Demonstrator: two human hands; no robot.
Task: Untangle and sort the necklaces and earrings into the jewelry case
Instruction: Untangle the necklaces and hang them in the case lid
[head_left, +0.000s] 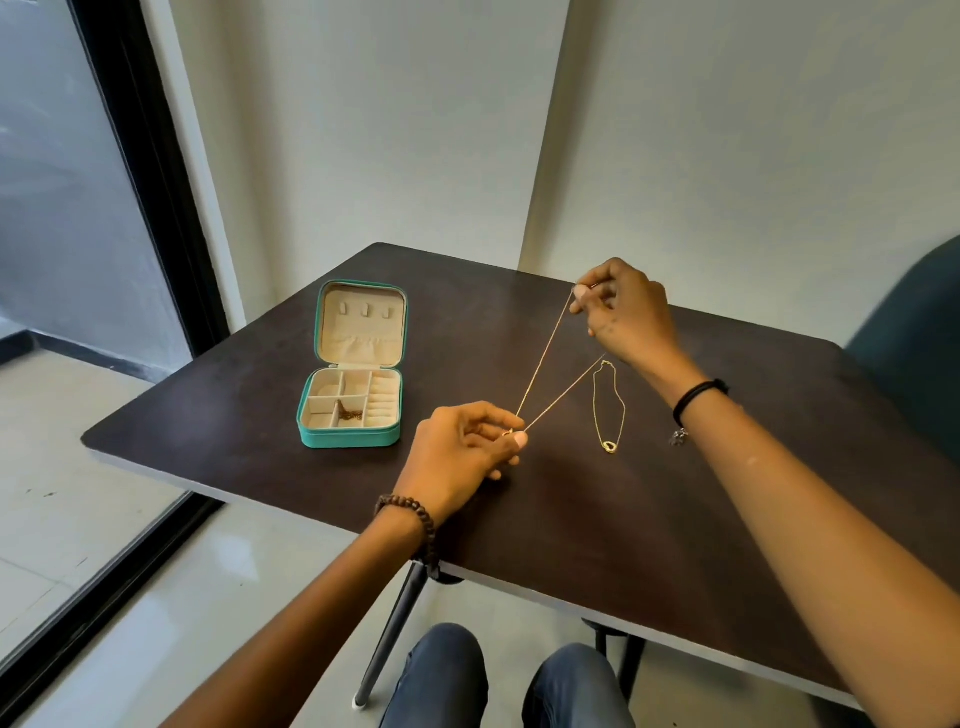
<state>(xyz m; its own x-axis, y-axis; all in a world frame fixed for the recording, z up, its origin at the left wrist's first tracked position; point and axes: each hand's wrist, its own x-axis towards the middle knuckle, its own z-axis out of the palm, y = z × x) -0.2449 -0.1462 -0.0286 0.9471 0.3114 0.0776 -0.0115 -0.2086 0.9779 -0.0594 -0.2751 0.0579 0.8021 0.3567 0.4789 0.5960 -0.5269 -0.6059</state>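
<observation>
Now, left hand (462, 441): thumb and forefinger pinching thin gold chain necklace (545, 353).
Right hand (626, 312): fingertips clamped on same chain, 2 strands taut.
Teal square jewelry case (348, 438): open.

- The left hand (465, 449) sits low and close to the body. Its thumb and first finger pinch a gold chain (545, 354). Its other fingers curl loosely underneath.
- The right hand (626, 317) is up higher and farther away. Its fingertips pinch the far end of the gold chain.
- Both arms are bare and reach forward, one from each bottom corner.
- The left wrist wears a brown bead bracelet (410, 514).
- The right wrist wears a black band (698, 395).
- Two knees (447, 670) in blue trousers show at the bottom.
</observation>
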